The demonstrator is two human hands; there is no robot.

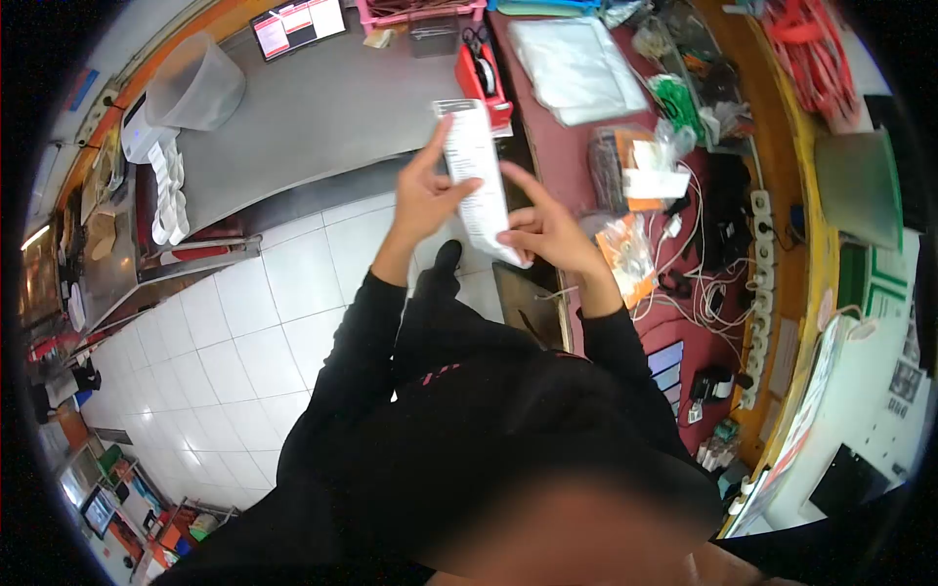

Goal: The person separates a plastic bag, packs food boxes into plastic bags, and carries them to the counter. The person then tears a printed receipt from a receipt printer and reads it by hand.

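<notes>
A long white printed paper slip [474, 156] is held up in front of me, its top end near the red tape dispenser [484, 83]. My left hand [425, 188] pinches the slip's left side, with the thumb lying over the print. At the lower right edge my right hand [547, 227] grips the same paper between thumb and fingers, its index finger pointing up along the side. The lower end of the paper curls by the right fingertips.
A metal counter [303, 117] bears a translucent bin [195, 83], a tablet [298, 26] and a printer [142, 132] with hanging paper. On the maroon table [552, 146] lie clear plastic bags [576, 68], wrapped packets [611, 166], tangled cables [699, 293] and a phone [666, 371].
</notes>
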